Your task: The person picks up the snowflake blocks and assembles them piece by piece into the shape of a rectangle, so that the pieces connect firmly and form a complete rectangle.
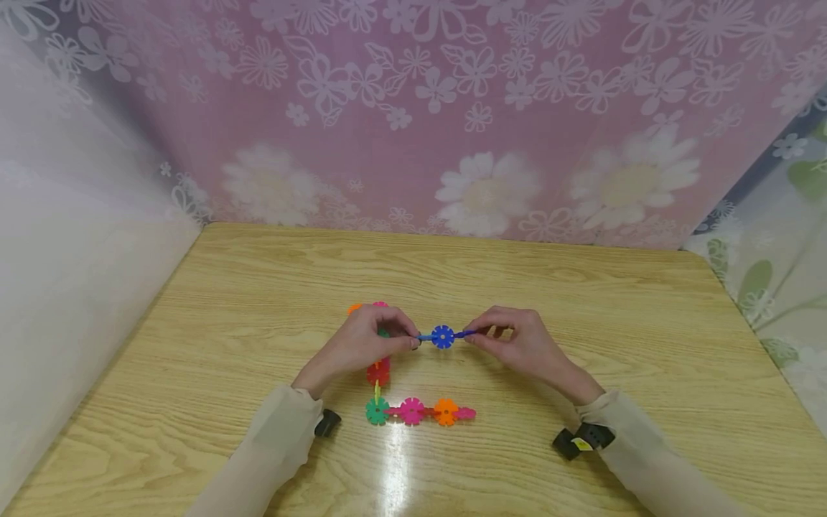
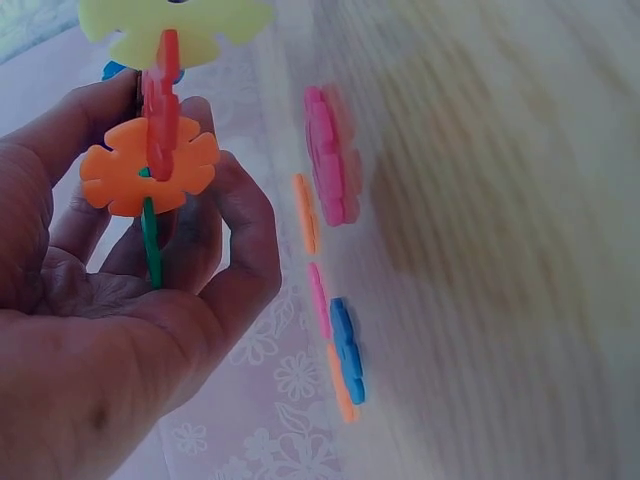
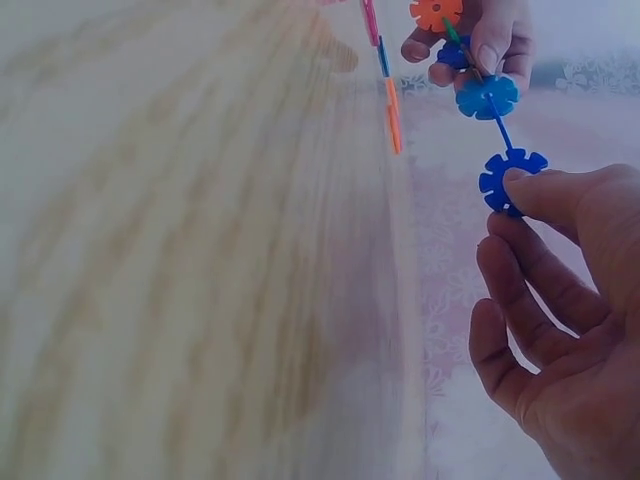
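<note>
Toothed plastic snowflake discs are slotted together into a colourful chain. My left hand [image 1: 371,341] pinches the chain beside a light blue disc [image 3: 487,97]. Right of it, in the head view, a blue disc [image 1: 442,337] faces up between the hands. Thumb and fingertips of my right hand [image 1: 520,341] pinch the dark blue end disc [image 3: 508,181]. Under the left hand, in its wrist view, are an orange disc [image 2: 120,168], a red disc [image 2: 160,110] on edge and a green disc [image 2: 152,245]. The left hand partly hides these pieces in the head view.
A row with a green disc [image 1: 377,411], a pink disc [image 1: 412,411] and an orange disc [image 1: 446,412] lies nearer the body on the wooden table [image 1: 226,309]. A flowered pink cloth [image 1: 388,165] hangs behind the far edge.
</note>
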### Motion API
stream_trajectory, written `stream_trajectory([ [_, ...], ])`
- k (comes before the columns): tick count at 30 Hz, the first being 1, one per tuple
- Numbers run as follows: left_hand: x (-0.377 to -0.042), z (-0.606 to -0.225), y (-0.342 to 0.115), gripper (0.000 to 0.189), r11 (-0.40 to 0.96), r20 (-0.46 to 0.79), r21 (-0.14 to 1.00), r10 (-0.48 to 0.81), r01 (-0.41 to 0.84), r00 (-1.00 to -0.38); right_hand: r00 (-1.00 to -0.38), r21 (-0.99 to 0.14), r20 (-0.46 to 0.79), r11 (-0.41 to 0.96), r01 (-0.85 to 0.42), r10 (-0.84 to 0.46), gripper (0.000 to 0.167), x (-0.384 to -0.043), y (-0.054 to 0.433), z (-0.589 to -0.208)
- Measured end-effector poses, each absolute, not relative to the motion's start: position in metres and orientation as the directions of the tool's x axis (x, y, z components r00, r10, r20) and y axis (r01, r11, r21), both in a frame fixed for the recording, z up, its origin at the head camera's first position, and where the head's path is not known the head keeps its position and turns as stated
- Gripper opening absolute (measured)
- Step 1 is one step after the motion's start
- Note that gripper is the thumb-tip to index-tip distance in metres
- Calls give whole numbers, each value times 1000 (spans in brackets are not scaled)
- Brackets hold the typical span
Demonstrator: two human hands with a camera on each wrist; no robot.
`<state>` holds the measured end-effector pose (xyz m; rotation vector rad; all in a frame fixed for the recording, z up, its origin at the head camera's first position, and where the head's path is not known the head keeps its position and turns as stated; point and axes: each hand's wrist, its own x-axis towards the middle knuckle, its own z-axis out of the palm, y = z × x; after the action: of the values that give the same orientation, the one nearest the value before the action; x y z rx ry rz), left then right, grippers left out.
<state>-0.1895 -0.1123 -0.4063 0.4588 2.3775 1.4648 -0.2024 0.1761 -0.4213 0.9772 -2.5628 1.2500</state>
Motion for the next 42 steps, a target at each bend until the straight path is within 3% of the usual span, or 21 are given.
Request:
stream_trajectory([
  [42, -192, -411, -111, 9, 402, -62, 907, 423, 126, -904, -786, -681, 426, 413, -605, -448, 13, -201, 166, -425],
])
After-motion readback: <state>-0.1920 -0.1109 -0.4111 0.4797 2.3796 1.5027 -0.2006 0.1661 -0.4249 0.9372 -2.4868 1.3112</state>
